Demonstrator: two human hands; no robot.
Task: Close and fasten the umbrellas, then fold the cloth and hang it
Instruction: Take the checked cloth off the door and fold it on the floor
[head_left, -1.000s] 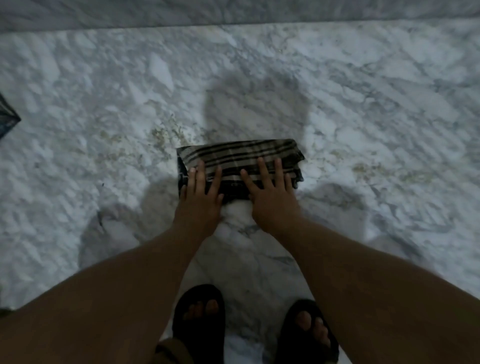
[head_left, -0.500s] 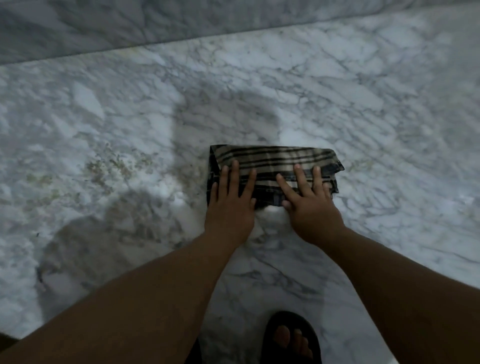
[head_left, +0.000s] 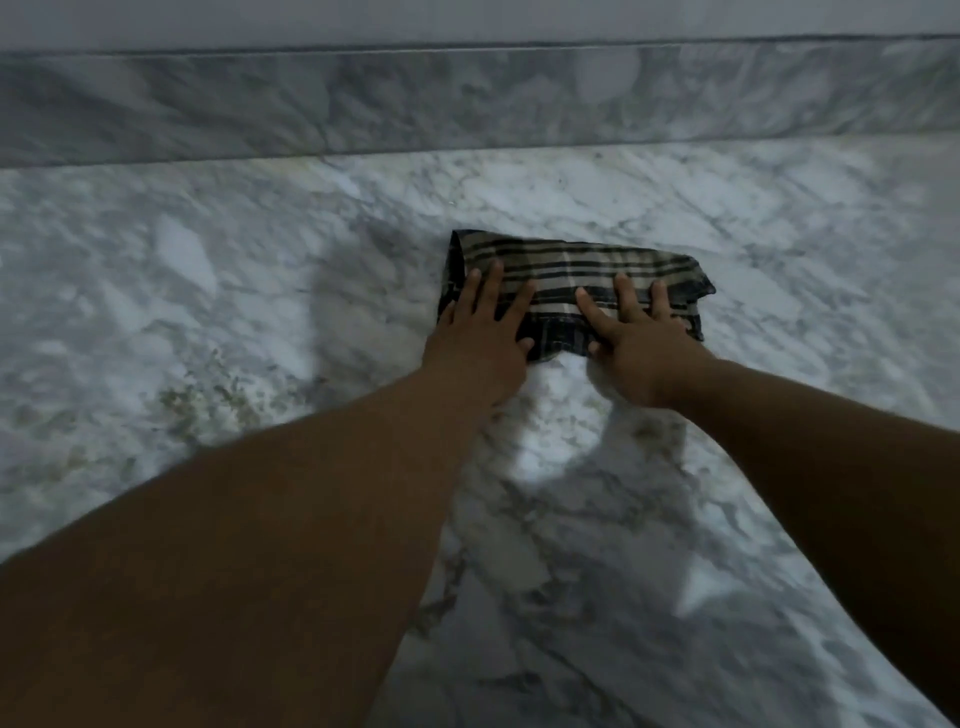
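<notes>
Both hands staying flat, fingers straight: left hand (head_left: 480, 332), right hand (head_left: 636, 343) pressing folded striped cloth (head_left: 571, 265) on marble floor (head_left: 208, 291). Folding seemingly finishing; hanging remaining.

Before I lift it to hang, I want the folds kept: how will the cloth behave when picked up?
Likely floppy: the cloth lies in soft, uneven layers under the flat left hand and right hand. Probably light, being thin fabric. It may slide on the smooth marble floor if pushed, and unfold unless gripped across the layers.
</notes>
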